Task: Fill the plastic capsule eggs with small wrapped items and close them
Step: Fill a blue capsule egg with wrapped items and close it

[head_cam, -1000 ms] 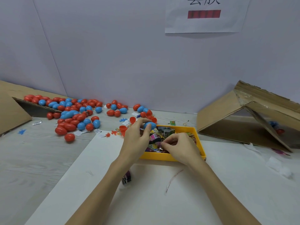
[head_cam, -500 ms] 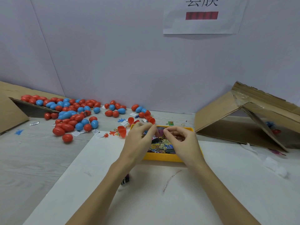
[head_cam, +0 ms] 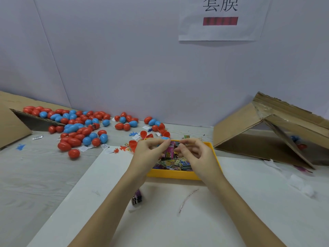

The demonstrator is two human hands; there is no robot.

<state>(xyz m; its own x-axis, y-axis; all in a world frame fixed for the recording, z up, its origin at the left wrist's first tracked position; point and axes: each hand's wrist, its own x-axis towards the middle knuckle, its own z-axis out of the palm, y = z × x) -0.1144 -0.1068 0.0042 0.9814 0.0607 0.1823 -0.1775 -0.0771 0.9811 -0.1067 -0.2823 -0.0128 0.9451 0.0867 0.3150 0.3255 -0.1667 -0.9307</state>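
My left hand [head_cam: 149, 154] and my right hand [head_cam: 195, 155] meet above the yellow tray [head_cam: 178, 175]. Between their fingertips they pinch a small pink wrapped item [head_cam: 169, 151], held upright. A sliver of a blue egg shell [head_cam: 165, 138] shows just behind my left fingertips; I cannot tell whether that hand holds it. The tray is full of small colourful wrapped items [head_cam: 176, 164]. A big pile of closed red and blue capsule eggs [head_cam: 80, 129] lies at the back left. Open red egg halves [head_cam: 143, 134] lie just beyond the tray.
A tipped cardboard box [head_cam: 249, 132] stands at the right and a cardboard flap [head_cam: 10, 125] at the far left. One wrapped item [head_cam: 137, 197] lies on the white sheet [head_cam: 213, 220] under my left forearm. Small paper scraps and toy bits are scattered near the eggs.
My right hand lifted out of the tray with a wrapped item and met my left hand. The blue egg in my left hand is now mostly hidden behind the fingers.
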